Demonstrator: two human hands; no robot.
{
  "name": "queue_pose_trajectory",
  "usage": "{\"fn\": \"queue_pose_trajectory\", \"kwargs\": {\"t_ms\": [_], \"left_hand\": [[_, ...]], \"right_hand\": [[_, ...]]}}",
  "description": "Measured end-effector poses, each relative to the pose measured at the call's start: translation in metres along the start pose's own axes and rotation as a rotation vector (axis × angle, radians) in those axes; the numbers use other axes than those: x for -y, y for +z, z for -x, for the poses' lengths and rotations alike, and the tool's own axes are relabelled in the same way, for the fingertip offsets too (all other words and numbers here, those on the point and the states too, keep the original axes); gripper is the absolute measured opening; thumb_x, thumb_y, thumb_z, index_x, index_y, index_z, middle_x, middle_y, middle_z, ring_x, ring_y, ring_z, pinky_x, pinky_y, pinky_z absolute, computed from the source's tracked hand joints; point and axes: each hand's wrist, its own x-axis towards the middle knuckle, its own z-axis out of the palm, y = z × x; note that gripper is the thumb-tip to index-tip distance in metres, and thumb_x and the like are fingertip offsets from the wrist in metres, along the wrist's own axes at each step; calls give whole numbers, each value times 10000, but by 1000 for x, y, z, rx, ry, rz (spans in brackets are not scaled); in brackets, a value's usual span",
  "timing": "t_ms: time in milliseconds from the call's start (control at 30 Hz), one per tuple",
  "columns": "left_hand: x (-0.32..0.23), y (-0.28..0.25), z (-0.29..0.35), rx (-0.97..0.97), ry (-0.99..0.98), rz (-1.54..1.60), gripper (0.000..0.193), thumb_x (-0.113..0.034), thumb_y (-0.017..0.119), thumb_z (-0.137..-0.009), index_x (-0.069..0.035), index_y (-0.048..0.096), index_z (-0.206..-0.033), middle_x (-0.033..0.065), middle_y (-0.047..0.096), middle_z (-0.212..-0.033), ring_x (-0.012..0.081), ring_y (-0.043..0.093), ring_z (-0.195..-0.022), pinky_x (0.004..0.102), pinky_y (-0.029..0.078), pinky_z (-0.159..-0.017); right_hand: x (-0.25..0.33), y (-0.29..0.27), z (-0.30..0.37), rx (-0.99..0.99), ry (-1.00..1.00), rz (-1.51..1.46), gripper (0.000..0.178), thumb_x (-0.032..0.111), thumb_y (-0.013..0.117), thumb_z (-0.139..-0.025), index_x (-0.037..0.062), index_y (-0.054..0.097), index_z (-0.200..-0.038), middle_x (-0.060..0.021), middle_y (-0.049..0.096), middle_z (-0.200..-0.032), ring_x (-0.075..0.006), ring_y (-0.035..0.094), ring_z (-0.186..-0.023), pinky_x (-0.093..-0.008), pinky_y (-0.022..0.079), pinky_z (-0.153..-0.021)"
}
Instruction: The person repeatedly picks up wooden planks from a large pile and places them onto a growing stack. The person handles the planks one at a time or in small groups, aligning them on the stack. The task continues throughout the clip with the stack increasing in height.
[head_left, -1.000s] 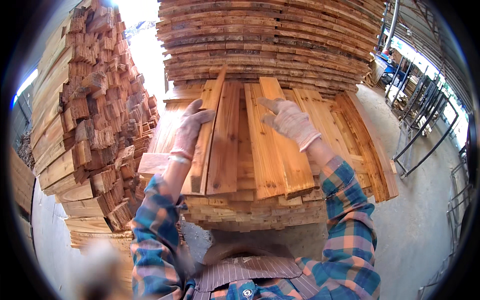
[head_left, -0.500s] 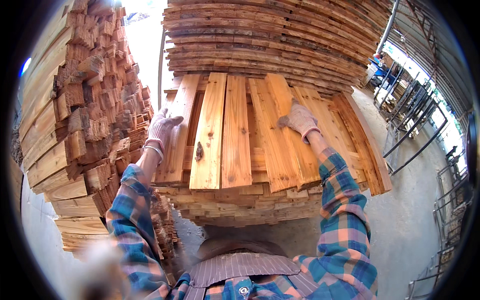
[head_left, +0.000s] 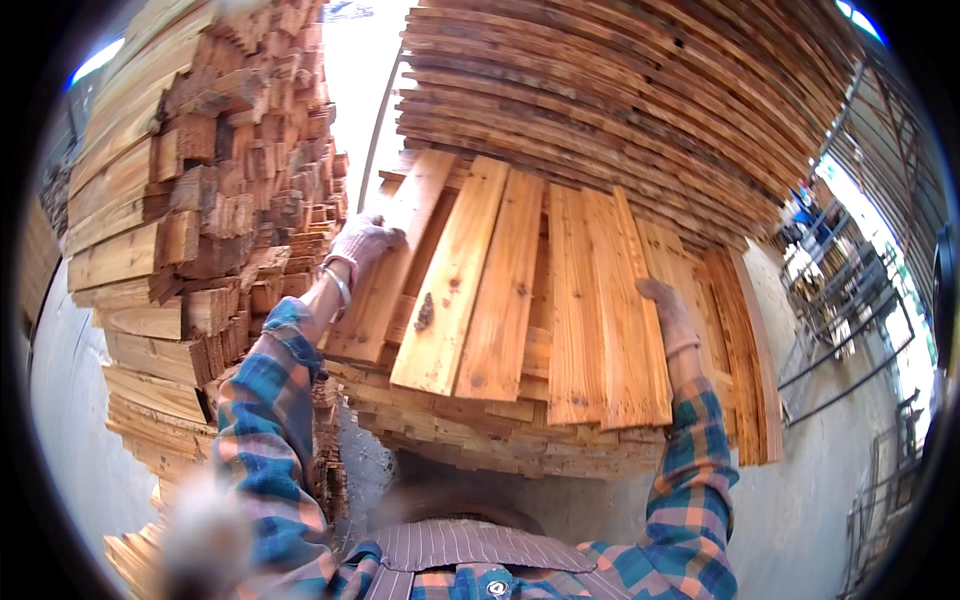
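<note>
Several wooden planks lie side by side across a stack in front of me. My left hand, in a pale glove, is closed at the edge of the leftmost plank, its thumb over the top face. On the right, my gloved right hand is closed at the right edge of a plank; its fingers are partly hidden. That plank touches the plank to its left. Between my hands lie a knotted pale plank and a redder plank, touching along their sides.
A tall pile of rough-ended boards rises close on my left. Behind the planks stands a high wall of stacked boards. Shorter pieces form the stack underneath. Dark metal racks stand on the concrete floor at right.
The view has turned, shifting the scene right and tilting it. My right hand has gone from a plank's top to its right edge, and that plank now meets its left neighbour.
</note>
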Motion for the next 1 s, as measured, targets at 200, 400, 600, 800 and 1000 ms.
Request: {"fn": "queue_pose_trajectory", "kwargs": {"t_ms": [200,400,600,800,1000], "left_hand": [[-7,7,-10,34,-56,-119,158,-187,681,-809,-62,605,-748,15,557,-645,98,485,-597,281,416,-566],[80,-35,-38,-127,-384,329,187,-21,703,-826,5,691,-1010,7,647,-747,76,542,-635,229,412,-529],[85,-41,-65,-124,-168,66,130,-88,717,-837,-2,715,-935,-6,659,-751,80,534,-623,248,439,-568],[86,-63,-100,72,-107,-387,268,-264,684,-863,-12,704,-952,85,680,-751,143,555,-604,288,470,-603],[41,-38,-62,3,27,-507,330,-346,547,-880,-74,714,-965,206,687,-990,350,675,-904,422,533,-809]], "right_hand": [[-24,4,-17,131,31,9,505,275,686,-864,-90,580,-1196,-178,676,-1057,-256,690,-829,-353,602,-714],[-50,78,-36,152,45,-68,503,285,687,-870,-80,583,-1199,-166,679,-1042,-239,694,-799,-331,606,-677],[-51,97,-49,99,-21,-9,493,305,658,-889,-57,589,-1215,-157,672,-1064,-231,679,-888,-326,579,-761],[-42,117,-36,88,-3,28,511,290,662,-877,-58,581,-1243,-142,674,-1048,-208,673,-854,-289,556,-753],[-26,50,-48,-4,-227,537,724,347,720,-825,-79,484,-1361,-152,695,-972,-229,682,-828,-313,530,-697]]}}
